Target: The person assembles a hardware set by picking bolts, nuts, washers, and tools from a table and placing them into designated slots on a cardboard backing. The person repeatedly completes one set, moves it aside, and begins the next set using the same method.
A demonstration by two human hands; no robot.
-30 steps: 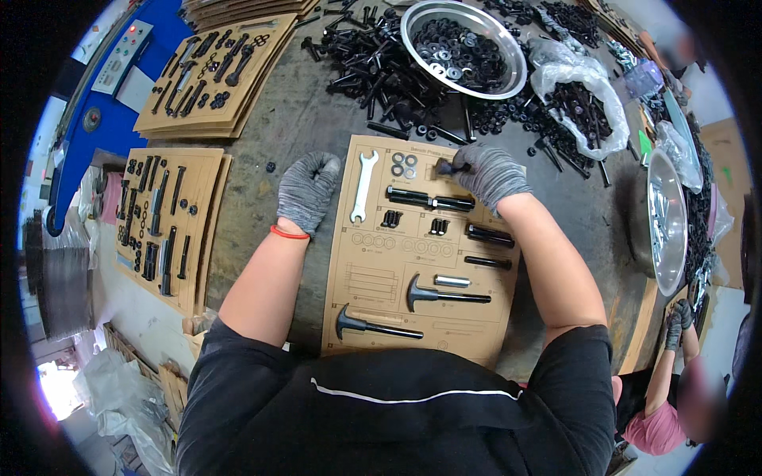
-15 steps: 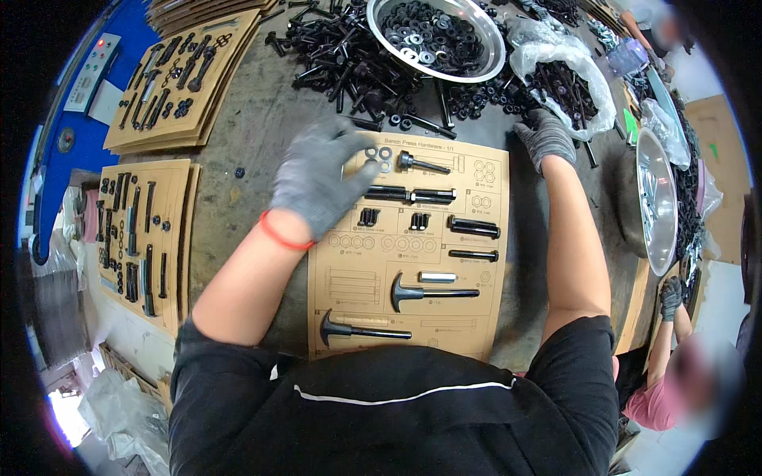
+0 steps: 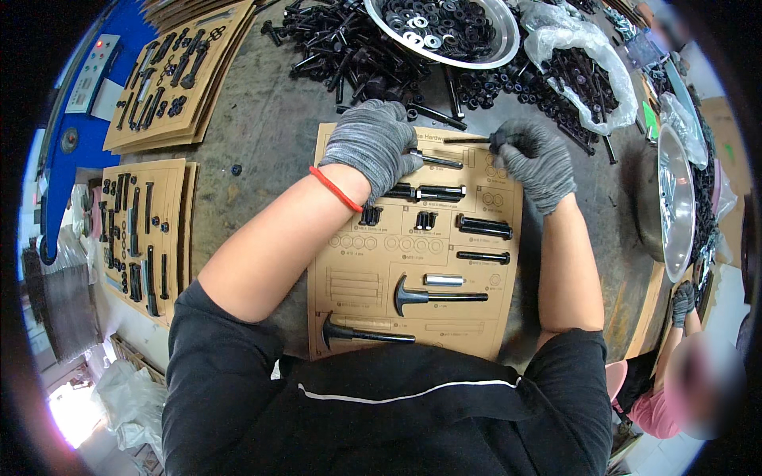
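My right hand (image 3: 541,163), in a grey knit glove, pinches the head end of a black bolt (image 3: 467,140) above the sheet's upper right, its shank pointing left. My left hand (image 3: 371,143), gloved alike, arches over the upper left of the brown printed sheet (image 3: 373,262), thumb apart from the bent fingers; nothing shows in it. Its thumb covers the head of another bolt (image 3: 441,161) lying there. Below lie long bolts (image 3: 441,192), short screws (image 3: 426,220), thicker bolts (image 3: 485,228), a silver tube (image 3: 444,280) and two T-shaped black pins (image 3: 436,298).
Black bolts (image 3: 349,55) are heaped behind the sheet, beside a metal bowl of washers (image 3: 508,40) and a plastic bag (image 3: 623,111) of bolts. Another metal bowl (image 3: 677,214) stands right. Filled hardware boards (image 3: 178,238) are stacked left. A co-worker's gloved hand (image 3: 683,305) shows at right.
My right hand has come left from beside the bag and bolt heap, and now holds a bolt over the sheet. My left hand has moved right, its thumb now over the upper bolt's head.
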